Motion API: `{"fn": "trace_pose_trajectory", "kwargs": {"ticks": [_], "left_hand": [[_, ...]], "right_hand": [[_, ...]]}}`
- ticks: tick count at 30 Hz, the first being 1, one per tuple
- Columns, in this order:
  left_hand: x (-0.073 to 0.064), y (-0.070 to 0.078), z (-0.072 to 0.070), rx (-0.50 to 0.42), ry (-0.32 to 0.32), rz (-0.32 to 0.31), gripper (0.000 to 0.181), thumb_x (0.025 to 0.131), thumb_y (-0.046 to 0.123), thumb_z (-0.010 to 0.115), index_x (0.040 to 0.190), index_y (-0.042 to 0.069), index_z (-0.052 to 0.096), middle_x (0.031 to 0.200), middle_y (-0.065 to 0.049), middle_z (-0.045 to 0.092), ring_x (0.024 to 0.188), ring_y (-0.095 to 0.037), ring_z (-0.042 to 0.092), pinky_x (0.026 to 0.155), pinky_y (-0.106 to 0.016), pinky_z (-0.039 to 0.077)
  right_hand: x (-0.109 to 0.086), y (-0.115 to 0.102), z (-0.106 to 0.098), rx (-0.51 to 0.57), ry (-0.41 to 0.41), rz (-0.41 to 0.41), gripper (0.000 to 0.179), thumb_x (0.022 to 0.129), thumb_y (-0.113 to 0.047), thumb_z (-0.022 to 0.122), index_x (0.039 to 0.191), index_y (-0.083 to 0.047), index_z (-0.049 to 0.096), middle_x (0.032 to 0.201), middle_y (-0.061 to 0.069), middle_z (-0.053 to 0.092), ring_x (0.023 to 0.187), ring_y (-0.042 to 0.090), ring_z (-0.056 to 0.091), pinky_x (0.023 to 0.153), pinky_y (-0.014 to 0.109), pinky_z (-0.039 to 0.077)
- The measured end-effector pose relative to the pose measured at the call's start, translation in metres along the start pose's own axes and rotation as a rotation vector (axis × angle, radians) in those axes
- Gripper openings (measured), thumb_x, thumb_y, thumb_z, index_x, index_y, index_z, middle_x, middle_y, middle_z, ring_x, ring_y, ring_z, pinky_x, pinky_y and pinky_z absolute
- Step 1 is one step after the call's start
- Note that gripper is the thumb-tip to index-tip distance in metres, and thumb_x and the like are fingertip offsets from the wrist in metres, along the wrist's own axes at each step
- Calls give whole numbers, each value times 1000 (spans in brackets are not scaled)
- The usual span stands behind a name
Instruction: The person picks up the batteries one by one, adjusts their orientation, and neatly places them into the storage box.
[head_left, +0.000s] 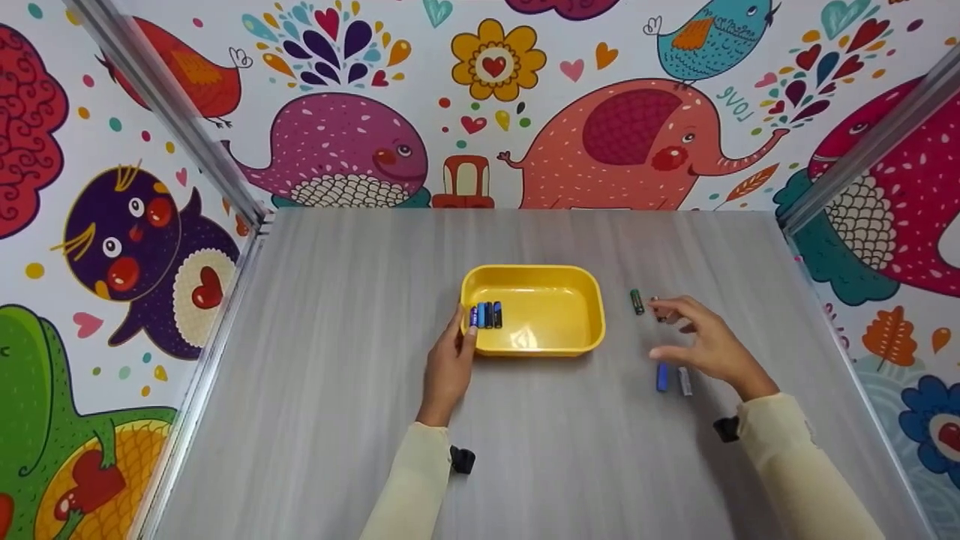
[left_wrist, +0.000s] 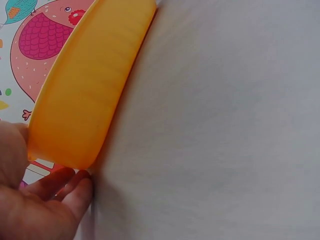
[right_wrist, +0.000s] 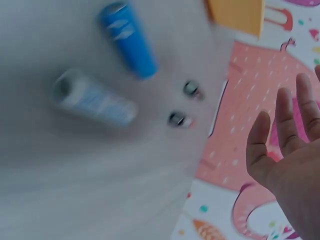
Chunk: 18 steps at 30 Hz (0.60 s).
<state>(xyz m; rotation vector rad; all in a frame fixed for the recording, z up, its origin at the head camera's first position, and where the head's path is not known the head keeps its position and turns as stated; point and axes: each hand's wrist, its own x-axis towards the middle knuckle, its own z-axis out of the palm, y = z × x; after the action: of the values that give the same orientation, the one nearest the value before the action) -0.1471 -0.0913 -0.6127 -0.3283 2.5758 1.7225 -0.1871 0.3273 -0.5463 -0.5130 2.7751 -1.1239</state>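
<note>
A yellow plastic tray [head_left: 547, 346] stands on the table, several batteries [head_left: 485, 315] lined up side by side at its left end. My left hand [head_left: 448, 371] grips that end, thumb at the rim and fingers along the outer wall. To the right of the tray, my right hand [head_left: 709, 346] hovers with thumb and fingers spread, holding nothing. Its fingertips overlap a dark battery [head_left: 659, 310], partly hidden, beside a green battery [head_left: 637, 301]. Below the hand lie a blue battery [head_left: 661, 376] and a silver-grey battery [head_left: 685, 381], both blurred in the right wrist view.
The grey wood-grain table [head_left: 337, 315] is enclosed by panels printed with cartoon animals [head_left: 615, 150]. Metal frame strips [head_left: 202, 390] run along its sides. A black clip-like piece sits at each wrist, by the cream sleeves [head_left: 409, 480].
</note>
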Motion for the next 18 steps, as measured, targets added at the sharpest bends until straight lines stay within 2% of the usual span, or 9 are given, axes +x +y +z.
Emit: {"fn": "trace_pose_trajectory", "kwargs": {"ticks": [4, 8, 11, 18], "left_hand": [[1, 0, 0, 3, -1, 5, 59, 107, 48, 48, 161, 33, 29, 164, 9, 36, 149, -15, 39, 119, -39, 40], [1, -1, 0, -1, -3, -1, 59, 107, 47, 48, 162, 33, 29, 164, 10, 36, 149, -14, 40, 119, -38, 40], [1, -1, 0, -4, -4, -8, 59, 107, 47, 48, 162, 34, 29, 164, 10, 35, 149, -14, 40, 119, -39, 41], [-1, 1, 0, -26, -3, 1, 58, 108, 43, 50, 161, 36, 29, 164, 10, 36, 148, -14, 40, 118, -38, 41]], "right_hand": [[-16, 17, -5, -6, -1, 23, 74, 78, -33, 90, 144, -24, 57, 125, 8, 61, 109, 12, 51, 92, 53, 51], [-30, 30, -6, -5, -8, 52, 72, 77, -29, 91, 142, -26, 59, 127, 10, 61, 111, 20, 52, 93, 56, 50], [-38, 40, -5, -18, -19, 75, 72, 77, -31, 92, 141, -21, 60, 130, 10, 61, 113, 30, 53, 94, 57, 50], [-55, 58, -1, -94, -27, 73, 75, 73, -34, 94, 138, -16, 63, 126, 9, 63, 110, 27, 56, 93, 45, 53]]}}
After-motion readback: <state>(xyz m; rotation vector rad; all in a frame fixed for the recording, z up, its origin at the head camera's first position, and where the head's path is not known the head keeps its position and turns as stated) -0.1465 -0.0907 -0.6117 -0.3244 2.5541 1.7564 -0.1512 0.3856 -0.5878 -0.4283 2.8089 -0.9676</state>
